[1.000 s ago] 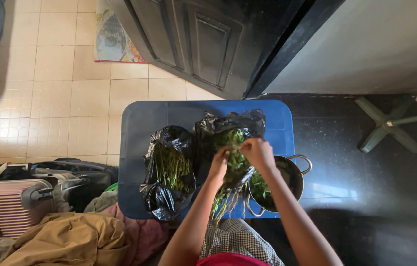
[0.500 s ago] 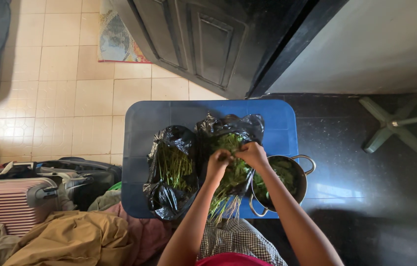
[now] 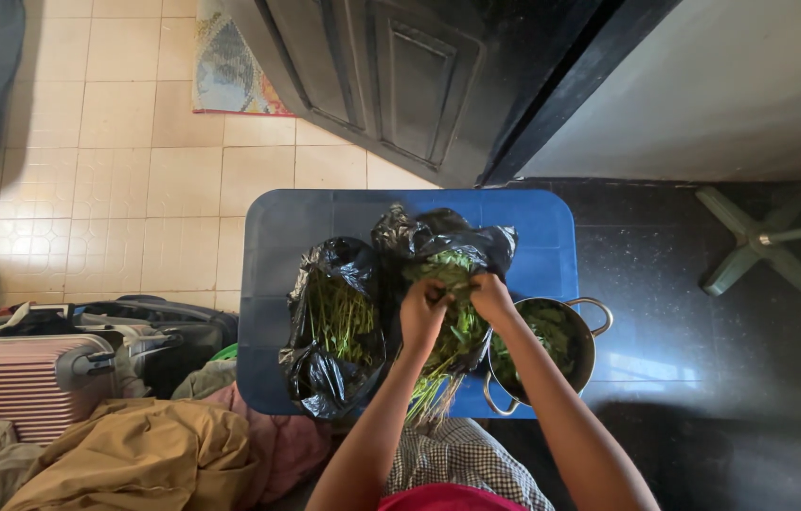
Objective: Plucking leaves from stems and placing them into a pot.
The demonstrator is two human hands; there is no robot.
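In the head view, a bunch of leafy green stems [image 3: 446,326] is being gripped by both hands above a blue plastic table [image 3: 273,284]. The left hand [image 3: 422,310] is being kept closed around the upper part of the stems, and the right hand [image 3: 492,296] is being pinched onto the leaves just beside it, so that the two hands are being held together, fingertips almost touching. The bunch is being supported over an opened black plastic bag [image 3: 448,241] near the middle of the table, with pale root ends hanging past the near table edge.

A second black plastic bag [image 3: 329,331], filled with bare green stalks, is being kept to the left of the hands. A steel pot [image 3: 552,350] with two loop handles, holding picked leaves, is being kept at the right near corner of the table, just beside the right forearm.

On the tiled floor to the left, a striped pink suitcase [image 3: 17,383] and a heap of tan cloth [image 3: 145,454] are being seen. A dark panelled door [image 3: 391,80] is being seen beyond the table.
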